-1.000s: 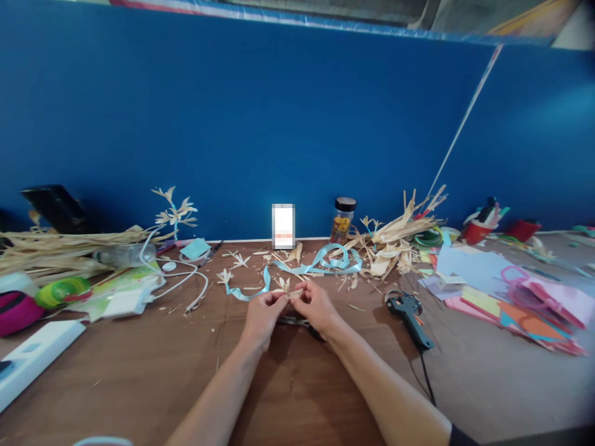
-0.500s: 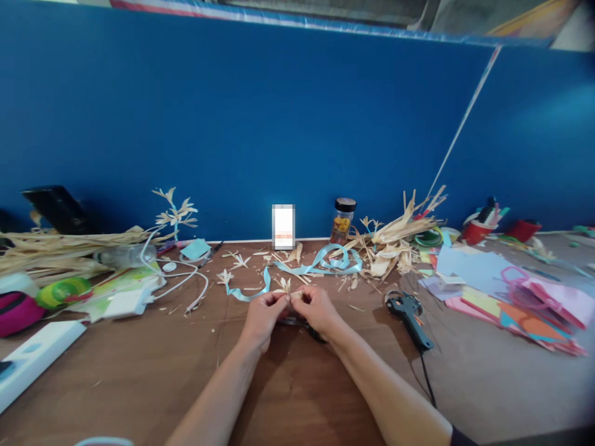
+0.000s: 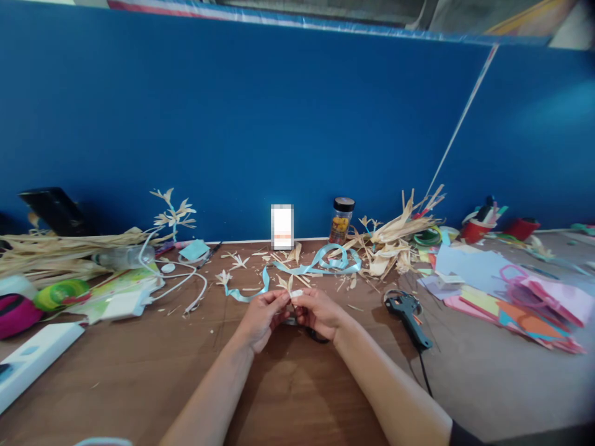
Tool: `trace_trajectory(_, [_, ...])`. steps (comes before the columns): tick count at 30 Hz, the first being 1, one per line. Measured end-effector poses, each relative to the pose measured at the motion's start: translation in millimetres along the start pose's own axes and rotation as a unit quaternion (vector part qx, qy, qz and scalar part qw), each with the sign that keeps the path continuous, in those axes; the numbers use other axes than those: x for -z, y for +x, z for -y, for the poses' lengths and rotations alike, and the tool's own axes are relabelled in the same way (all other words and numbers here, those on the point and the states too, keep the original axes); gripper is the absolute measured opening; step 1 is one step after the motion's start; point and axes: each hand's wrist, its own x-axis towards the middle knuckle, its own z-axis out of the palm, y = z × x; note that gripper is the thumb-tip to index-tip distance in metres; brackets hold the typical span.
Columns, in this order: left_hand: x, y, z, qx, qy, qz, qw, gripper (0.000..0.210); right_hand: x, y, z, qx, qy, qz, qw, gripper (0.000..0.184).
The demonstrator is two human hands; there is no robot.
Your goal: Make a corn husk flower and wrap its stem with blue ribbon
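Observation:
My left hand (image 3: pixel 266 317) is closed, its thumb and fingertips pinching the base of a small flower (image 3: pixel 285 283) made of pale dried husk. My right hand (image 3: pixel 320 314) meets it from the other side, also pinched at the flower's base. A whitish strip (image 3: pixel 297 293) shows at the right thumb; whether it is husk or something else I cannot tell. Beneath the hands lie scissors, mostly hidden, with a black handle (image 3: pixel 317 336) showing. Just beyond, a light blue ribbon (image 3: pixel 246 296) has another husk flower (image 3: pixel 224 278) at its left end.
A black glue gun (image 3: pixel 409 319) with a cord lies to the right, beside coloured paper (image 3: pixel 474 269). Husk bundles (image 3: pixel 395 241) and a black-lidded jar (image 3: pixel 341 222) stand at the back. On the left are a charger (image 3: pixel 124 305) with white cable and a power strip (image 3: pixel 39 362).
Both hands have turned slightly at the fingertips, and the whitish strip at the right thumb now shows. They stay together at the flower. The view has shifted slightly.

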Motion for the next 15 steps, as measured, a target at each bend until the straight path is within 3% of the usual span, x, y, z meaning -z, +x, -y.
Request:
trace_trajectory(7, [-2.3,1.3,4.0,-0.028,0.018,-0.009,0.999,0.021,0.9,0.8,-1.3,-0.011,0.008,-0.002,1.000,0.014])
trace_trajectory(15, [-0.1,5.0,8.8,-0.077,0.065,-0.067,0.993,0.022,-2.3,0.5,0.9,0.015,-0.060,-0.088,0.994,0.028])
